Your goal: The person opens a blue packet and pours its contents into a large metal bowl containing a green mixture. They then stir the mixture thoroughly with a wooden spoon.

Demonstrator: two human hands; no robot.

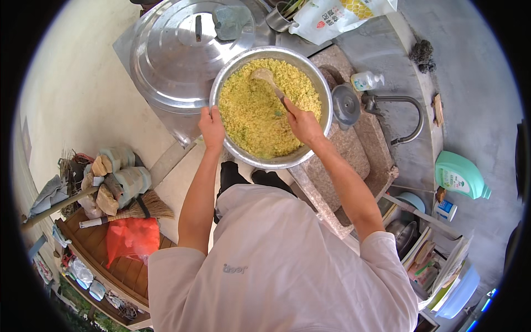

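In front of me is a large metal basin [326, 93] filled with a yellow, crumbly, grain-like food [265, 128] with green flecks. My left hand [212, 128] grips the basin's rim at its left side, thumb up on the edge. Over the right part of the food, my right hand [306, 127] is closed around the dark handle of a ladle-like scoop [263, 74]. The scoop's pale head rests on the food towards the far side, partly sunk in it. Fingers hide the end of its handle.
A big pot with a shiny metal lid [166, 62] stands at the far left, a stone-like block [232, 23] on it. Right of the basin lie a stone sink [332, 174], a curved faucet [419, 114] and a pump bottle [366, 81]. A broom [145, 206] is at the left.
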